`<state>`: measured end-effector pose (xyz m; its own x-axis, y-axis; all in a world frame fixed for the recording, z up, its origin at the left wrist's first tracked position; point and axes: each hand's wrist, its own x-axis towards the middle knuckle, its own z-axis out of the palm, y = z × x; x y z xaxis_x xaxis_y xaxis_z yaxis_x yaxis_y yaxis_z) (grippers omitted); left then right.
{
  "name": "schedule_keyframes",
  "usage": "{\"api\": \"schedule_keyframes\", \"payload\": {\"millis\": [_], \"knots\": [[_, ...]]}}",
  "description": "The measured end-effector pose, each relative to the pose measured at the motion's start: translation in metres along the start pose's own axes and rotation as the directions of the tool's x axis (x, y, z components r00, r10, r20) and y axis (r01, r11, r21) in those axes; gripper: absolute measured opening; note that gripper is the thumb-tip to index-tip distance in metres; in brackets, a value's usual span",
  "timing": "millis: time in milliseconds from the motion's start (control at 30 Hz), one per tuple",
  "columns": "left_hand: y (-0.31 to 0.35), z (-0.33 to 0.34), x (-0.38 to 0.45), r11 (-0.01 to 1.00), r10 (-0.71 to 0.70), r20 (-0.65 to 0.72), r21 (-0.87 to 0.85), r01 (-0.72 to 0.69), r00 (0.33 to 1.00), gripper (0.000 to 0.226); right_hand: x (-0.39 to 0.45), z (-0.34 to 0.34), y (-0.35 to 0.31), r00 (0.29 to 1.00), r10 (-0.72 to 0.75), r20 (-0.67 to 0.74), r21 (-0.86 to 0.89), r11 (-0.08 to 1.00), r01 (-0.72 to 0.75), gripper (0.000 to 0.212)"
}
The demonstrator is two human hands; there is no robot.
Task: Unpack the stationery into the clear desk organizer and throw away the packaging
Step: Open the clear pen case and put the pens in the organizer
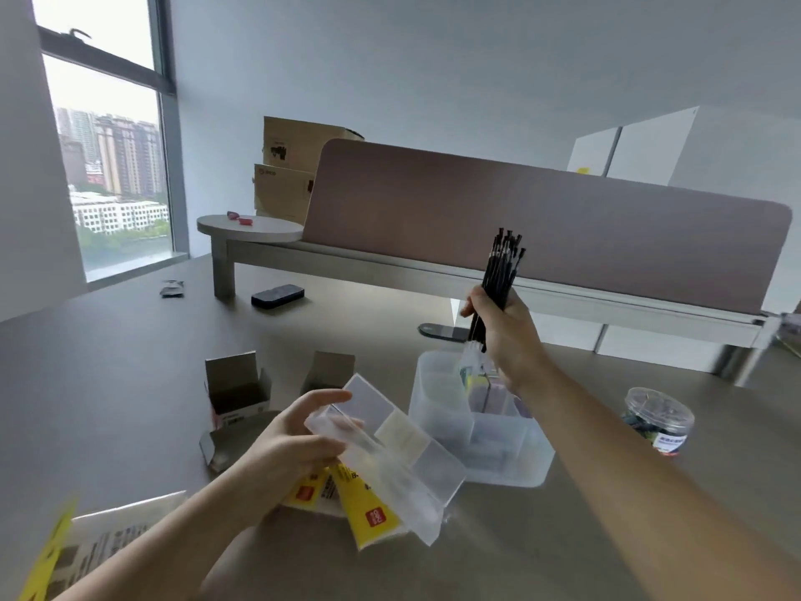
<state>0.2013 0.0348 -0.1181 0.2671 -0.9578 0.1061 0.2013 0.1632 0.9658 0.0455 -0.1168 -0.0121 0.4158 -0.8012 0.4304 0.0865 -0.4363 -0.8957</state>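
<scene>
A bundle of black pens (498,279) is clamped in the grip of the right hand (507,336), held upright directly above the rear compartments of the clear desk organizer (477,431), apparently so that the pens can be lowered in tips down. Their lower ends are just over the organizer's rim, not yet released. Some coloured items are already seen standing in a rear compartment, though what they are cannot be told through the blur.

An emptied clear plastic pen case (390,448) is closed upon by the grip of the left hand (286,444) and is kept tilted and off to the side, just beside the organizer, probably so that it stays out of the way until it is discarded. Yellow-and-white packaging (364,505) lies under it on the tabletop (108,375), and an opened cardboard box (236,388) stands behind the hand. A round tub of clips (656,420) is set well apart on the right, still unopened as far as can be judged
</scene>
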Motion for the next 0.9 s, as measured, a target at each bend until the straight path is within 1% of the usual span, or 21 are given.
{"api": "schedule_keyframes", "payload": {"millis": [67, 200, 333, 500, 600, 667, 700, 733, 767, 833, 900], "knots": [[-0.003, -0.004, 0.002, 0.999, -0.004, 0.006, -0.034, 0.004, 1.000, 0.063, 0.010, 0.006, 0.006, 0.999, 0.030, 0.016, 0.042, 0.999, -0.030, 0.019], [-0.006, -0.006, 0.003, 0.998, -0.012, 0.029, -0.066, 0.014, 1.000, 0.083, 0.025, 0.020, 0.025, 0.996, 0.073, 0.048, 0.031, 0.997, -0.075, 0.020], [-0.005, -0.005, 0.002, 0.997, -0.006, 0.039, -0.077, 0.009, 0.999, 0.091, 0.028, 0.024, 0.037, 0.989, 0.094, 0.118, 0.022, 0.995, -0.097, 0.020], [-0.004, -0.003, 0.001, 0.998, -0.001, 0.032, -0.069, 0.003, 0.999, 0.092, 0.026, 0.024, 0.045, 0.952, 0.169, 0.256, -0.049, 0.986, -0.162, 0.018], [-0.004, -0.004, 0.001, 0.998, 0.000, 0.033, -0.065, 0.002, 0.999, 0.092, 0.024, 0.022, 0.045, 0.927, 0.219, 0.303, -0.125, 0.974, -0.189, 0.011], [-0.003, -0.003, 0.001, 0.998, -0.005, 0.039, -0.055, 0.007, 0.999, 0.092, 0.024, 0.019, 0.044, 0.922, 0.241, 0.303, -0.174, 0.965, -0.195, 0.020], [-0.003, -0.003, 0.000, 0.999, -0.008, 0.040, -0.049, 0.010, 0.999, 0.090, 0.023, 0.017, 0.042, 0.920, 0.242, 0.307, -0.163, 0.966, -0.200, 0.018], [-0.003, -0.003, 0.000, 0.999, -0.009, 0.040, -0.049, 0.010, 0.999, 0.088, 0.023, 0.016, 0.042, 0.916, 0.249, 0.316, -0.131, 0.967, -0.218, 0.009], [-0.003, -0.002, 0.000, 0.999, -0.009, 0.040, -0.052, 0.011, 0.999, 0.087, 0.023, 0.016, 0.040, 0.912, 0.253, 0.324, -0.103, 0.967, -0.232, 0.008], [-0.003, -0.003, 0.000, 0.998, -0.011, 0.045, -0.061, 0.014, 0.999, 0.090, 0.024, 0.014, 0.040, 0.908, 0.246, 0.340, -0.089, 0.969, -0.229, 0.019], [-0.003, -0.003, -0.001, 0.998, -0.005, 0.039, -0.064, 0.008, 0.999, 0.091, 0.022, 0.014, 0.039, 0.901, 0.240, 0.362, -0.122, 0.970, -0.209, 0.021]]}}
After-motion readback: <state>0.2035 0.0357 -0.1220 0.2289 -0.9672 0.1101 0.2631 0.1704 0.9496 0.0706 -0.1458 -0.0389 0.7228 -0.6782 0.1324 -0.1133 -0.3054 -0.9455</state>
